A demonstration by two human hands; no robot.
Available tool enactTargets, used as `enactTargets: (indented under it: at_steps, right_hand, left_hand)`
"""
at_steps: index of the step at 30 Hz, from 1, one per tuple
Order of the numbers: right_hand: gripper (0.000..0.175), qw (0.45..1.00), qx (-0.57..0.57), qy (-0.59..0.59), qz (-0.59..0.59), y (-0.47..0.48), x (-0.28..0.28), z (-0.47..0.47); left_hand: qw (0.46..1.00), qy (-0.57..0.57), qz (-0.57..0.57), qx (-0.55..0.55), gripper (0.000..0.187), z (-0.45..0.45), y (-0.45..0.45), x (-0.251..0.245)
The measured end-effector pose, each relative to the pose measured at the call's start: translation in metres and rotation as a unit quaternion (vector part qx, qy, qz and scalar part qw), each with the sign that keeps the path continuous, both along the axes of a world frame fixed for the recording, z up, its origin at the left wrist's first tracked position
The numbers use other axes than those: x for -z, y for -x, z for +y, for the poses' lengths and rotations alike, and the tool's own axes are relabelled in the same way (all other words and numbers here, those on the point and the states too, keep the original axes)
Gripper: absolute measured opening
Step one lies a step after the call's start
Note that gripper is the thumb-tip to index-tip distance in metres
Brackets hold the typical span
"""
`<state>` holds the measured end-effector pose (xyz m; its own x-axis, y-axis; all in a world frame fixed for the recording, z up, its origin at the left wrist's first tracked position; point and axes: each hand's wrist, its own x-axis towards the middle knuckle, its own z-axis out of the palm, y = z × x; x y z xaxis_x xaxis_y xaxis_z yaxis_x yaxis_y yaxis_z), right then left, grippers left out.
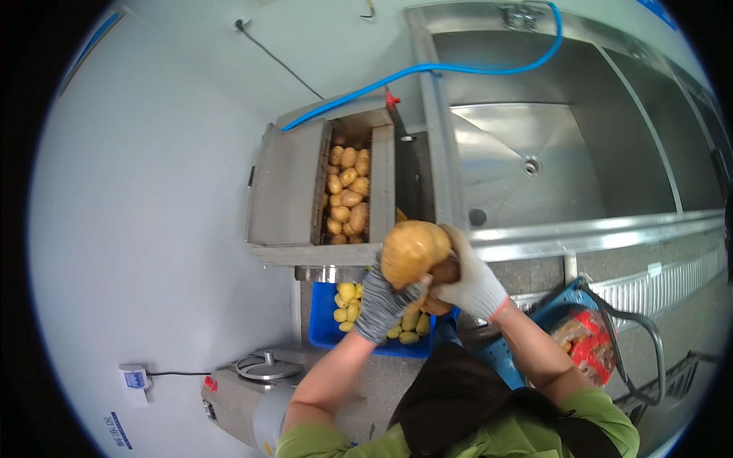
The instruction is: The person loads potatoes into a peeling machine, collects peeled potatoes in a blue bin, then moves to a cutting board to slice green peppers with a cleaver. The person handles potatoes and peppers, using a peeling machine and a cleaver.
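Note:
Both my gloved hands are raised before me with potatoes between them. My left hand (389,300), in a grey striped knit glove, supports a large unpeeled potato (415,252) from below. The white-gloved right hand (475,280) presses on the same bunch from the right side. More potatoes show partly behind the large one, darker and half hidden by my fingers. Just past my hands stands a stainless steel machine (286,189) with an open hatch, and several unpeeled potatoes (349,189) lie inside. Beneath my hands, a blue plastic crate (375,350) holds yellow peeled potatoes (346,303).
A steel sink (515,189) stands at the right. A blue hose (458,67) runs from its tap to the machine. Bagged goods (590,346) sit in a blue basket (498,360) near a metal cart handle (650,338). Another steel machine (246,395) is at lower left.

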<state>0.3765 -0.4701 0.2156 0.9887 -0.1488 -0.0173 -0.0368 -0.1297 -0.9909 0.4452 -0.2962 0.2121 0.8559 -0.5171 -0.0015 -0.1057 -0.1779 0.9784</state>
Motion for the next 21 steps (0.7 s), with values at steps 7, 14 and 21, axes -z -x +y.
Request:
enactTargets:
  at_steps: [7,14,21]
  right_hand:
    - [0.084,0.991,-0.061,-0.12,0.028,-0.264,0.119,0.077]
    - [0.059,0.988,0.022,0.081,0.13,-0.319,0.18,0.067]
    - [0.036,0.997,-0.082,-0.017,0.0,-0.075,0.078,0.045]
  left_hand:
    - [0.985,-0.12,-0.023,-0.119,0.07,0.075,-0.201,0.077]
    - [0.947,-0.261,-0.166,-0.093,0.055,0.102,-0.187,0.131]
    - [0.986,-0.092,-0.109,-0.087,0.024,0.041,-0.035,0.074]
